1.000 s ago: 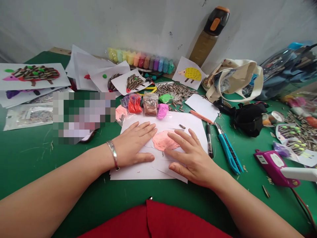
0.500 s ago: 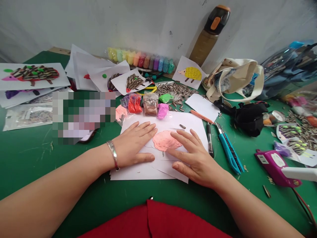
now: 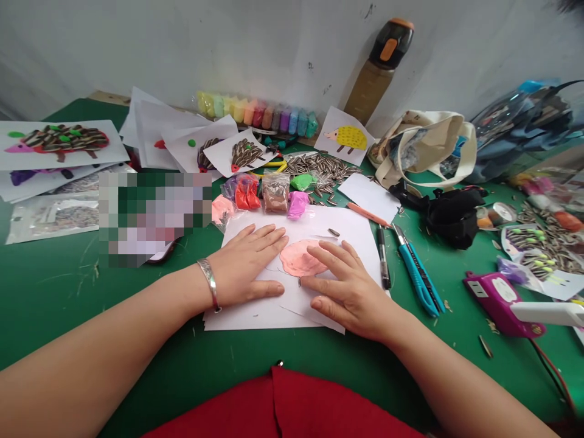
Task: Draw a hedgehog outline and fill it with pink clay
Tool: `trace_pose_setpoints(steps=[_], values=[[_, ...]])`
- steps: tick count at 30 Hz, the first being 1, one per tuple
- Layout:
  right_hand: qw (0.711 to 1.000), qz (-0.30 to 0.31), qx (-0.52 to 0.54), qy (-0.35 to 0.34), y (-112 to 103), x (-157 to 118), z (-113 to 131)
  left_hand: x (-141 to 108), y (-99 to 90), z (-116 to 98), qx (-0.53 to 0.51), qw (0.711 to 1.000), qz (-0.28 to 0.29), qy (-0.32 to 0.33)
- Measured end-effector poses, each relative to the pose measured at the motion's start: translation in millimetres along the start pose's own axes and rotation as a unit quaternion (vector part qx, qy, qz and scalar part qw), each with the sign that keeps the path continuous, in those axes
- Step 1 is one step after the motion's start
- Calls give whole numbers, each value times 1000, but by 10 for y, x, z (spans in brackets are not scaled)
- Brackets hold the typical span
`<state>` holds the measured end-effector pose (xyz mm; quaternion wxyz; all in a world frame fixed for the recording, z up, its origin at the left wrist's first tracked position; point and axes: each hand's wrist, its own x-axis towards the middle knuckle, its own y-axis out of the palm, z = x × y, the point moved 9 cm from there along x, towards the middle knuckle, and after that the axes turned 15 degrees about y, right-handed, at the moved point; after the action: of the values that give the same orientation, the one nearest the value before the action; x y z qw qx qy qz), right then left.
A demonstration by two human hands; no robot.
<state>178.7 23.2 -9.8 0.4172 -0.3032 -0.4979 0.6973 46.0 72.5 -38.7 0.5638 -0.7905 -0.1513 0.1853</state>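
Note:
A flattened patch of pink clay [image 3: 298, 258] lies on white paper [image 3: 274, 316] in front of me. My left hand [image 3: 246, 264] rests flat on the paper to the left of the clay, fingers spread, holding nothing. Over the clay's right edge, my right hand [image 3: 349, 289] has its fingers apart, with fingertips at the clay and nothing held. One seed [image 3: 334, 232] lies on the paper above the clay. Behind the paper sit bags of red clay [image 3: 247, 193], brown clay [image 3: 275, 193], green clay [image 3: 302, 181] and purple clay [image 3: 298, 204].
Sunflower seeds [image 3: 317, 167] are heaped at the back. Right of the paper are a black pen [image 3: 384, 258], a blue cutter [image 3: 418, 274] and a magenta device [image 3: 504, 304]. Finished hedgehog pictures [image 3: 64, 146] lie at the left. A bottle [image 3: 381, 70] leans on the wall.
My right hand has shifted slightly left over the clay. My left hand has stayed in place. The camera view has turned a little.

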Motion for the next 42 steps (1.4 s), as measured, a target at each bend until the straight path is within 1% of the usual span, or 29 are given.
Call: trace_pose_setpoints(steps=[3,6,16,21,30,42], values=[[1000,-4,-1,-10,-10,-14,34,11,2,0,-10,1000,21,-5],[1000,-10,-15,-22,-3,-16,84,14,-6,-3,-11,1000,27,-8],[1000,0,-20,-13,42,9,62,11,-5,-3,-7,1000,28,-10],[999,-6,-41,-7,66,27,66,13,-1,-8,-9,999,31,-11],[999,-21,-47,-11,50,43,111,22,7,-6,-15,999,28,-9],[998,7,-60,-1,77,75,101,16,-9,-10,-16,1000,13,-7]])
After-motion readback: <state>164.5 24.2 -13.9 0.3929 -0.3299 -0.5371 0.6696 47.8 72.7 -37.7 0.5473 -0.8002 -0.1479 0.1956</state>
